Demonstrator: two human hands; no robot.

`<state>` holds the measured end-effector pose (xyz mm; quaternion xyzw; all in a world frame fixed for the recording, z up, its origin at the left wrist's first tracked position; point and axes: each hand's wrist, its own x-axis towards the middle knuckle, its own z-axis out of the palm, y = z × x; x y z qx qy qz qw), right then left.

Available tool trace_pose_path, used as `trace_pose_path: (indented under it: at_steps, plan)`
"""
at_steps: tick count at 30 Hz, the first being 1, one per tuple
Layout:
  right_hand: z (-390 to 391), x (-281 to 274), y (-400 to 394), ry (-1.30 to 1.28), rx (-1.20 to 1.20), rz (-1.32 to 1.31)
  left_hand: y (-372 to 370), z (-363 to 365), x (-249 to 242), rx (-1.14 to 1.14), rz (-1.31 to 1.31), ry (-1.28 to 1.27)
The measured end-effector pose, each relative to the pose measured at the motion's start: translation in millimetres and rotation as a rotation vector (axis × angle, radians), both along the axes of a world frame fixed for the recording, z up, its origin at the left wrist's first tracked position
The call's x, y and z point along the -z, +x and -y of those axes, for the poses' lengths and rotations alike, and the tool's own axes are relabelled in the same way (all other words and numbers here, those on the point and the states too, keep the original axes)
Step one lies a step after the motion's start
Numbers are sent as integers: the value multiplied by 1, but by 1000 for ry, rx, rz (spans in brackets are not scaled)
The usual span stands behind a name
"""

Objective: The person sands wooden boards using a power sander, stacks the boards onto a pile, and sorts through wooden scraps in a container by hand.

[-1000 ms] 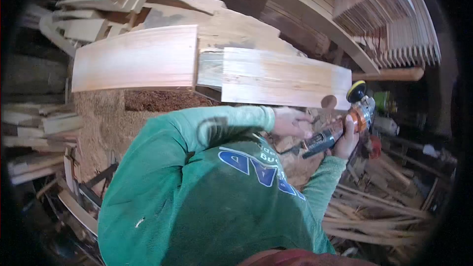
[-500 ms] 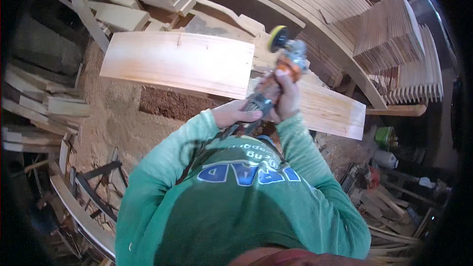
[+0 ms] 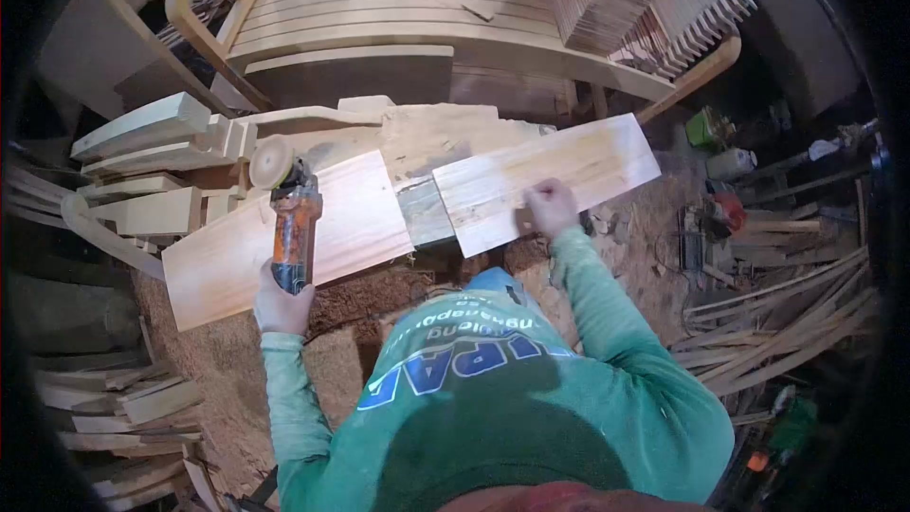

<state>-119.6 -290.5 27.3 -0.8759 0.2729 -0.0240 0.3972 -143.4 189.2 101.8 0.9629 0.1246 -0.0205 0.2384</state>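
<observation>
My left hand (image 3: 283,301) is wrapped round the lower body of an orange and black power sander (image 3: 296,226), whose round disc points up and away. The sander is over the left wooden board (image 3: 360,213). My right hand (image 3: 552,208) is closed, with its fingers curled, above the near edge of the right wooden board (image 3: 569,166); a small brown patch shows beside the fingers, too blurred to name. Between the two boards a strip of grey bench surface (image 3: 426,212) shows.
A slatted wooden bench (image 3: 379,0) stands at the back, with stacked slatted pieces (image 3: 616,0) on it. Cut wood blocks (image 3: 156,213) lie at the left. Curved strips (image 3: 796,332) and a green container (image 3: 703,130) are at the right.
The sander has swung left, now in my left hand alone. My right hand has let go of it and is over the right board. The camera view has turned.
</observation>
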Motion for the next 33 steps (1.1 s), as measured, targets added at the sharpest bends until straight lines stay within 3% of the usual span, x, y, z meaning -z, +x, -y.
trace_pose_path:
  at_steps: [1, 6, 9, 11, 17, 23, 27, 30, 33]
  plan:
    - [22, 4, -17, -7, 75, -33, 2, 0, 2, 0, -5, 3]
    - [57, 23, -70, 717, 400, -220, 8, 12, 12, -43, 24, 81]
    - [35, 42, -69, 1076, 331, -271, 11, 25, 7, -96, 5, 156]
    - [2, 40, -57, 1130, 382, -325, 16, 31, 7, -95, 38, 191]
    - [-23, 66, -52, 1380, 526, -135, 11, 24, 9, 32, 189, 163]
    - [-36, 80, -69, 1561, 661, 331, 15, 25, 7, 157, 262, 182]
    - [-30, 64, -82, 1234, 1056, 208, 29, 17, 11, 156, 137, 96]
    - [17, 141, -122, 852, 1036, 297, 41, 8, 17, 210, 94, 34]
    - [40, 114, -145, 632, 1033, 216, 46, 5, 23, 184, 89, 44]
